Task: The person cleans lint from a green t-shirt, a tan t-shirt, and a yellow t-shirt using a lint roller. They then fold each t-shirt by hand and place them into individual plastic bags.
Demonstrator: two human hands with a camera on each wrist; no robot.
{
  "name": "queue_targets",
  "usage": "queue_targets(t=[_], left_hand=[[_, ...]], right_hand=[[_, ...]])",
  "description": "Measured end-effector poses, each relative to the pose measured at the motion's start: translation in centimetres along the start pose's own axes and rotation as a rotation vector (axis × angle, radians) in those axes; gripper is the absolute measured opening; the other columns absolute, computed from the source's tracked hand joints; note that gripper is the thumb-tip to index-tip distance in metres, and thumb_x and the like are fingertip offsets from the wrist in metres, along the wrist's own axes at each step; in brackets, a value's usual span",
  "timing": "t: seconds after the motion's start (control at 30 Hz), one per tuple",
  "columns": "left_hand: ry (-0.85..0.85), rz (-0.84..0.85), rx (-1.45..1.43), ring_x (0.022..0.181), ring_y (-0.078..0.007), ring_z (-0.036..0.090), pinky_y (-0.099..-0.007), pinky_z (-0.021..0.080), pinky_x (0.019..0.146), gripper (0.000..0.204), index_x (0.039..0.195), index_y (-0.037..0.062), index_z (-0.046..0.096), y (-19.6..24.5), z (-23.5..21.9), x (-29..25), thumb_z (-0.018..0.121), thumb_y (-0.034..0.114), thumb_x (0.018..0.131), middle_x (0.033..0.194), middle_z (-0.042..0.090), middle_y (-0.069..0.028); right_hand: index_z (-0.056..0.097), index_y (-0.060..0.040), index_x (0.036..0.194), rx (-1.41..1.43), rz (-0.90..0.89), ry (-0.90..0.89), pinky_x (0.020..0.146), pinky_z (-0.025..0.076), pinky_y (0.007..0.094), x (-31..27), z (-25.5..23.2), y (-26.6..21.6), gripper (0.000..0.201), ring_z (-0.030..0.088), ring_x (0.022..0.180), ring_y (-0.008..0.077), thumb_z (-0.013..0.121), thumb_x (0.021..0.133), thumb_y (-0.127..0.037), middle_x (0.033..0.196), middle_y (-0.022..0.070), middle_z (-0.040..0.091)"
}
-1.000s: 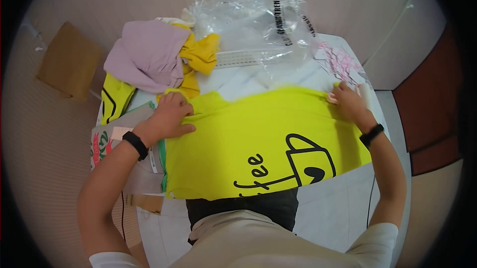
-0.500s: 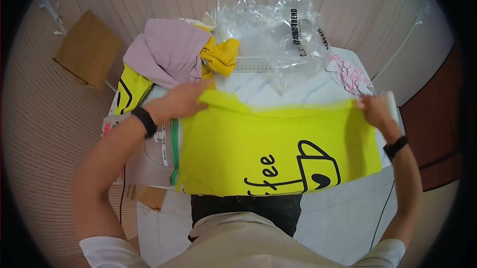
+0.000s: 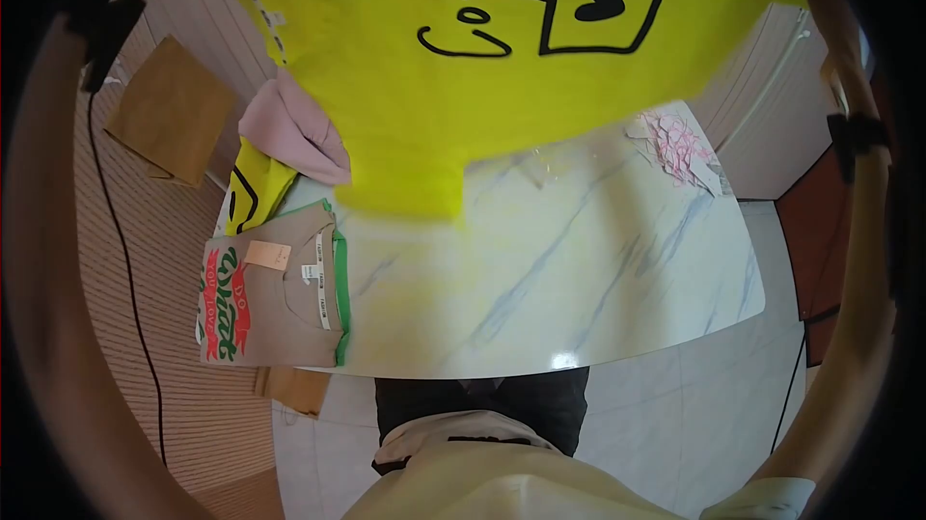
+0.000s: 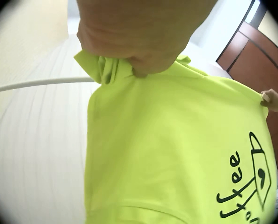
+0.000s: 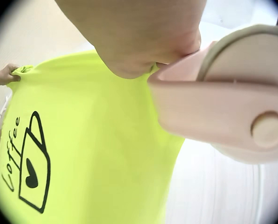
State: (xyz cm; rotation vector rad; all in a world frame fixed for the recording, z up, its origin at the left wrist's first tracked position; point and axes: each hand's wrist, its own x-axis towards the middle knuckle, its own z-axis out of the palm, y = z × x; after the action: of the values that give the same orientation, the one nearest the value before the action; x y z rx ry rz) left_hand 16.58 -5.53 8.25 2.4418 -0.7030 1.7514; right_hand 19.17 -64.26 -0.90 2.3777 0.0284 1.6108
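A neon-yellow T-shirt (image 3: 579, 86) with a black coffee-cup print hangs raised over the table, its lower part close above the marble-look top. My left hand (image 4: 139, 32) grips its bunched upper edge at one end. At the other end, my right hand (image 5: 143, 42) pinches the same edge, with the shirt stretched between the two. A pink plastic tool with a round roll (image 5: 223, 102) sits beside the right fingers, partly hidden by that hand. In the head view both hands are mostly out of the frame at the top.
A folded taupe T-shirt (image 3: 270, 298) with a paper tag lies at the left of the table (image 3: 579, 298). Behind it are a mauve garment (image 3: 294, 134) and a yellow garment (image 3: 256, 187). Pink threads (image 3: 675, 149) are heaped at the back right. A black cable (image 3: 130, 260) hangs at left.
Both hands have lifted the neon-yellow T-shirt off the table, up and away from the body. The marble-look top and the whole folded taupe T-shirt now show beneath it.
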Motion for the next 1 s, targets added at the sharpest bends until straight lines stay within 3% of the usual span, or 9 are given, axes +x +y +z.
queue_targets(t=[0.07, 0.13, 0.2, 0.3, 0.43, 0.53, 0.87, 0.97, 1.0], left_hand=[[-0.076, 0.002, 0.020, 0.096, -0.0241, 0.072, -0.0368, 0.056, 0.086, 0.029, 0.120, 0.0016, 0.071, 2.7, -2.1, -2.6, 0.072, 0.020, 0.098, 0.110, 0.076, -0.0167], [-0.266, 0.053, 0.037, 0.091, -0.0271, 0.071, -0.0406, 0.060, 0.077, 0.037, 0.122, -0.0074, 0.060, 2.2, -3.2, -5.3, 0.068, 0.022, 0.101, 0.113, 0.071, -0.0209], [-0.301, 0.260, 0.509, 0.100, -0.0363, 0.073, -0.0374, 0.063, 0.086, 0.047, 0.136, 0.0021, 0.055, 0.8, -4.8, -13.5, 0.070, 0.028, 0.099, 0.128, 0.068, -0.0236], [-0.644, 0.051, -0.132, 0.106, -0.0364, 0.068, -0.0427, 0.056, 0.092, 0.048, 0.117, 0.0076, 0.068, 7.3, -4.5, -27.4, 0.083, 0.002, 0.072, 0.112, 0.068, -0.0149], [-1.237, -0.231, -0.390, 0.105, -0.0393, 0.059, -0.0469, 0.049, 0.090, 0.046, 0.113, 0.0071, 0.064, 13.7, -3.1, -38.3, 0.084, 0.007, 0.071, 0.107, 0.060, -0.0162], [-1.218, -0.233, -0.521, 0.112, -0.0407, 0.052, -0.0478, 0.046, 0.094, 0.045, 0.113, 0.0068, 0.064, 15.3, -2.5, -43.5, 0.086, 0.013, 0.074, 0.115, 0.053, -0.0183], [-1.219, -0.295, -0.786, 0.134, -0.0448, 0.049, -0.0528, 0.040, 0.112, 0.045, 0.101, 0.0076, 0.063, 16.2, -4.5, -44.7, 0.092, 0.027, 0.074, 0.146, 0.051, -0.0224], [-1.275, 0.062, -0.621, 0.134, -0.0444, 0.052, -0.0519, 0.041, 0.114, 0.038, 0.097, 0.0081, 0.061, 16.2, -6.1, -43.7, 0.090, 0.026, 0.079, 0.145, 0.055, -0.0208], [-1.243, -0.013, -0.724, 0.134, -0.0445, 0.052, -0.0521, 0.041, 0.113, 0.036, 0.098, 0.0078, 0.062, 16.1, -6.5, -43.7, 0.089, 0.025, 0.081, 0.145, 0.055, -0.0211]], right_hand=[[0.065, -0.0055, 0.130, -0.065, -0.093, -0.017, 0.086, 0.056, 0.0402, -2.1, 2.9, 4.9, 0.032, 0.071, 0.103, 0.0351, 0.055, 0.108, -0.027, 0.110, 0.0216, 0.073], [0.065, -0.0049, 0.128, 0.173, 0.278, -0.244, 0.080, 0.054, 0.0352, -7.3, 0.7, 1.5, 0.028, 0.070, 0.095, 0.0332, 0.052, 0.111, -0.023, 0.103, 0.0215, 0.072], [0.062, -0.0020, 0.101, 0.413, -0.026, -0.315, 0.070, 0.044, 0.0359, -16.0, 2.3, 4.0, 0.020, 0.055, 0.077, 0.0190, 0.052, 0.111, -0.016, 0.081, 0.0055, 0.056], [0.051, -0.0083, 0.081, 0.633, -0.113, -0.626, 0.122, 0.025, 0.0543, -27.6, -0.6, -1.5, 0.028, 0.058, 0.087, 0.0308, 0.052, 0.078, 0.020, 0.087, 0.0093, 0.057], [0.055, -0.0091, 0.083, 0.703, 0.029, -1.032, 0.115, 0.023, 0.0717, -34.9, -1.6, -6.2, 0.025, 0.064, 0.096, 0.0373, 0.052, 0.083, 0.016, 0.095, 0.0107, 0.066], [0.065, -0.0071, 0.093, 0.533, -0.237, -1.267, 0.106, 0.033, 0.0721, -36.0, -2.6, -7.5, 0.014, 0.064, 0.101, 0.0400, 0.059, 0.090, 0.005, 0.103, 0.0144, 0.066], [0.063, -0.0077, 0.100, 0.471, -0.268, -1.205, 0.108, 0.037, 0.0686, -38.4, -4.1, -6.1, 0.014, 0.066, 0.106, 0.0404, 0.063, 0.089, 0.001, 0.120, 0.0129, 0.066], [0.062, -0.0068, 0.099, 0.530, -0.262, -1.189, 0.110, 0.037, 0.0678, -38.8, -4.8, -5.7, 0.014, 0.066, 0.106, 0.0424, 0.062, 0.088, 0.001, 0.124, 0.0160, 0.065], [0.062, -0.0064, 0.099, 0.556, -0.265, -1.204, 0.110, 0.037, 0.0672, -38.0, -5.5, -5.5, 0.014, 0.066, 0.105, 0.0432, 0.062, 0.087, 0.001, 0.123, 0.0172, 0.066]])
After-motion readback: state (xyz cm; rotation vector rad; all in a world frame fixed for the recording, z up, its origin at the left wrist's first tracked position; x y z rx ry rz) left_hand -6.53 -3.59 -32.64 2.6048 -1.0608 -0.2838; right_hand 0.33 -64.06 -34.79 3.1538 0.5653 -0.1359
